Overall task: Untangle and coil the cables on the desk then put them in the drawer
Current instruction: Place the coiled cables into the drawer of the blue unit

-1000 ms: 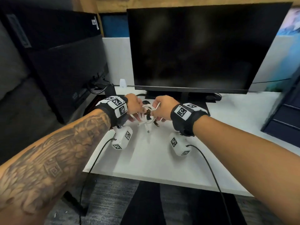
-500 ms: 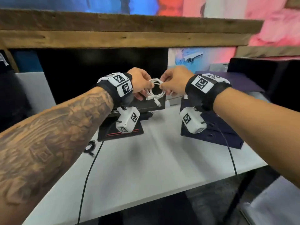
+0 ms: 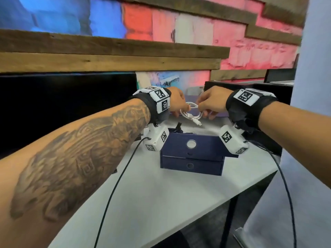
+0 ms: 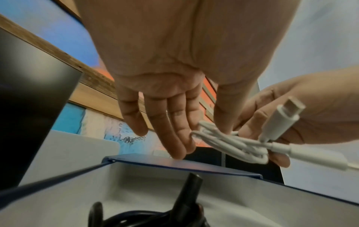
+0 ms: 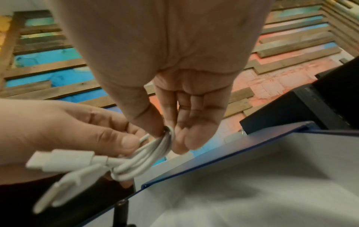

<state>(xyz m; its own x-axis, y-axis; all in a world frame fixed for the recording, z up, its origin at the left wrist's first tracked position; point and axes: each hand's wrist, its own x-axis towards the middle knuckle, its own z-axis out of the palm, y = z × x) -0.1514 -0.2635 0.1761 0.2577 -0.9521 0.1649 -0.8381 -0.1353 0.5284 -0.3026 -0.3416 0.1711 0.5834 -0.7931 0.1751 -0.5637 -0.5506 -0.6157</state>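
A coiled white cable (image 3: 190, 113) hangs between both hands above the open top drawer (image 3: 191, 147) of a navy box. My left hand (image 3: 180, 111) pinches the coil's left end between thumb and forefinger, its other fingers fairly straight. My right hand (image 3: 200, 109) pinches the right end. In the left wrist view the white cable (image 4: 233, 142) shows two connectors sticking out towards the camera. The right wrist view shows my right hand (image 5: 168, 136) gripping the white cable (image 5: 139, 161) over the drawer's rim (image 5: 223, 155). A coiled black cable (image 3: 176, 129) lies in the drawer's left part.
The box's lower drawer (image 3: 190, 166) is shut. The box stands on a white desk (image 3: 161, 203) whose edge falls away to the right. A dark monitor (image 3: 62, 108) stands to the left, and black boxes (image 3: 268, 93) stand behind the box.
The view swung right, from the monitor to the drawer box. Both hands carried the white coil from the desk in front of the monitor to above the open drawer.
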